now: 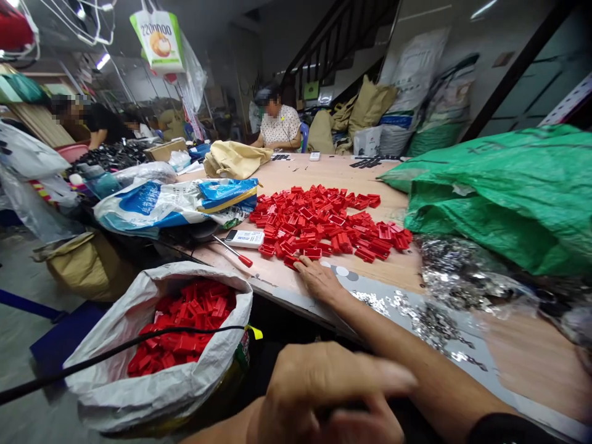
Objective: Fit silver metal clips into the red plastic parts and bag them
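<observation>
A pile of small red plastic parts (324,225) is spread over the middle of the wooden table (398,268). My right hand (319,279) reaches across from the lower right. It lies flat on the table, its fingertips touching the near edge of the red pile. A dark band (504,430) sits on that wrist. My left hand (324,394) is very close to the camera at the bottom centre, below the table edge. Its fingers are curled against the thumb, and what they hold, if anything, is hidden.
An open white sack (106,382) of red parts stands left of me, a black cable (115,353) across it. A red-handled screwdriver (235,251) and a white device (245,238) lie left of the pile. Silver metal bits (435,320) and a green bag (509,191) sit right. Other people work far off.
</observation>
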### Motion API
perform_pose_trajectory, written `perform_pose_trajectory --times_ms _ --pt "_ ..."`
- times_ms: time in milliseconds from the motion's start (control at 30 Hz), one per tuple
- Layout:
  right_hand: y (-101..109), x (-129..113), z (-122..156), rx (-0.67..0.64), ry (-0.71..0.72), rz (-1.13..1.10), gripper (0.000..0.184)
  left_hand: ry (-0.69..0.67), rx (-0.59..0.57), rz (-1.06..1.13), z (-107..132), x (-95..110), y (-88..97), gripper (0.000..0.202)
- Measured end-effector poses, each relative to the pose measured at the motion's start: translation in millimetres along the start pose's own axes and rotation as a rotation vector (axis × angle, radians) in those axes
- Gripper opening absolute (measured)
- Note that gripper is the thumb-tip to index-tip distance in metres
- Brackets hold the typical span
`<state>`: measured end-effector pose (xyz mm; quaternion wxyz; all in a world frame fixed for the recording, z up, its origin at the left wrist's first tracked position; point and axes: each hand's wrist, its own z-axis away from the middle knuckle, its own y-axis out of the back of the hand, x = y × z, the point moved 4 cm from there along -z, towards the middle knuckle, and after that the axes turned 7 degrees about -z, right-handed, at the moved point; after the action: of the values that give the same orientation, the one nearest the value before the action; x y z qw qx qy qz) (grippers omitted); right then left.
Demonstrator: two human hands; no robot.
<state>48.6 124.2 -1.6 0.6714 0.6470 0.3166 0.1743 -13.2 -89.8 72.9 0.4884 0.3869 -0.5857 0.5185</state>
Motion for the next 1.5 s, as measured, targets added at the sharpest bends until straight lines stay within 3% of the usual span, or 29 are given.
perform_pose_trajectory --times_ms 33,100,233,333,433,733,867,967,1100,1233,1367,1500 --pt "1.2 4.0 2.7 0.011 -0.001 0.001 0.034 -0.094 -0.041 -0.090 -15.0 7.7 -0.9 0.040" --pt "4.2 11.2 7.0 0.035 -0.003 -0.002 0.036 -0.215 0.034 -0.233 -39.5 13.1 2.1 0.038" --pt "10.9 22.8 9.4 0.104 -0.025 -0.020 0.041 -0.177 0.162 -0.379 -64.6 -17.1 12.5 0.035" --pt "16.5 31.7 7.9 0.178 -0.065 -0.045 0.042 -0.130 0.184 -0.441 -68.5 -46.6 21.6 0.036" --pt "22.1 42.5 7.6 0.261 -0.105 -0.086 0.040 -0.107 0.178 -0.476 -68.9 -63.6 27.0 0.036" --pt "39.2 75.3 19.2 0.484 -0.155 -0.285 0.031 -0.045 0.177 -0.481 -71.3 -87.4 27.6 0.036" --pt "48.4 75.7 35.1 0.546 -0.160 -0.404 0.023 0.018 0.217 -0.334 -73.1 -95.7 30.6 0.035" --pt "45.4 57.7 59.5 0.495 -0.130 -0.503 0.016 0.094 0.265 -0.102 -73.9 -97.2 33.9 0.045" --pt "32.0 17.2 102.4 0.298 -0.036 -0.763 0.015 0.167 0.299 0.131 -72.0 -92.2 33.7 0.064" --pt "23.8 -11.9 138.5 0.199 0.001 -0.878 0.013 0.215 0.218 0.181 -69.7 -92.5 26.1 0.050" --pt "16.8 -17.6 161.4 0.154 -0.030 -0.963 0.023 0.228 0.149 0.192 -66.1 -97.5 19.4 0.031" --pt "14.2 7.0 177.5 0.155 -0.160 -1.057 0.041 0.252 0.114 0.258 -61.0 -95.3 15.5 0.028"
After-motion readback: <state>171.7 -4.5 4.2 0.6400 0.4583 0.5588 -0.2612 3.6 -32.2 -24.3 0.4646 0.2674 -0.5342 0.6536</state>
